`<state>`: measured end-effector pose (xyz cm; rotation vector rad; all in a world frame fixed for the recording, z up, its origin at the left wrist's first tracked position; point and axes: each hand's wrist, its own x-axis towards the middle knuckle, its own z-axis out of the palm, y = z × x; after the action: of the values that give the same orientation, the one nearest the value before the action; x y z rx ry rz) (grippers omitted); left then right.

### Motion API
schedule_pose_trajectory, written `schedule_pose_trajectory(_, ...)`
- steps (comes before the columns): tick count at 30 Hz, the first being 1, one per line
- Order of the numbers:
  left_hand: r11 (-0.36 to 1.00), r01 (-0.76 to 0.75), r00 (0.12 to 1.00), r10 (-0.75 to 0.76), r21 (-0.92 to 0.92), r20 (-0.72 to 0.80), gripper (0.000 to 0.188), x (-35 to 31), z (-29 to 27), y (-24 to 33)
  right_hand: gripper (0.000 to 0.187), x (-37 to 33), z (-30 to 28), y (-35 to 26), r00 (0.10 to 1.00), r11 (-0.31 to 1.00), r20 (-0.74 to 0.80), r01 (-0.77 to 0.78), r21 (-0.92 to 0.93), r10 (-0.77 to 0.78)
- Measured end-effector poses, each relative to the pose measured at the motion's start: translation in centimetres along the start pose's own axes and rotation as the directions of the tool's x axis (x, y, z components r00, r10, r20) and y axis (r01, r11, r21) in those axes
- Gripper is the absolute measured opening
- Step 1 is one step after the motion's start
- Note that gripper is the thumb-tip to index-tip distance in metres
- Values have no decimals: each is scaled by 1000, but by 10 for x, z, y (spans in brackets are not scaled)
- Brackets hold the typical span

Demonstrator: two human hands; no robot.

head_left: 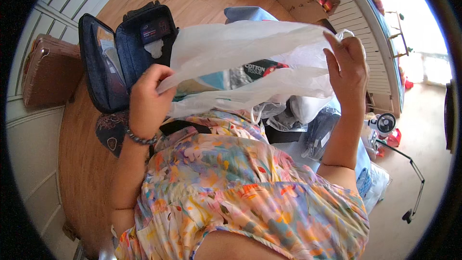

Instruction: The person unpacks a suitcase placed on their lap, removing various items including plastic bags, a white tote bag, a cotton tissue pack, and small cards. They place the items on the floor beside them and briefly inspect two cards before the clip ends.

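Garment [250,168]: loose floral cloth, orange, pink, yellow and blue
Neckline [208,232]: curved, thin edging
Sleeves [127,244]: short, same print
Bracelet [139,139]: 1 strand of dark beads, left wrist

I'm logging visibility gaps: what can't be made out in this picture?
Head view:
Lower parts of packages in the translucent plastic bag: hidden by its near side.
Lower right of open black case: behind left hand and bag.
Upper right background: washed out by glare.
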<state>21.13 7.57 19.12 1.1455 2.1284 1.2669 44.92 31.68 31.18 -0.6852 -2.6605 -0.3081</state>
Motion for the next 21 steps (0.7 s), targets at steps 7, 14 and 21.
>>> schedule_pose_trajectory(7,955,-148,987,127,-258,-96,29,12,23,12,72,-20,4,28,922,987,356,-120,-109,152)
schedule_pose_trajectory(14,910,-412,907,414,-42,80,22,29,9,34,40,-29,13,-13,983,988,167,52,147,-76)
schedule_pose_trajectory(21,831,-397,913,402,389,73,57,31,13,50,19,-40,45,-44,953,935,275,24,354,-129)
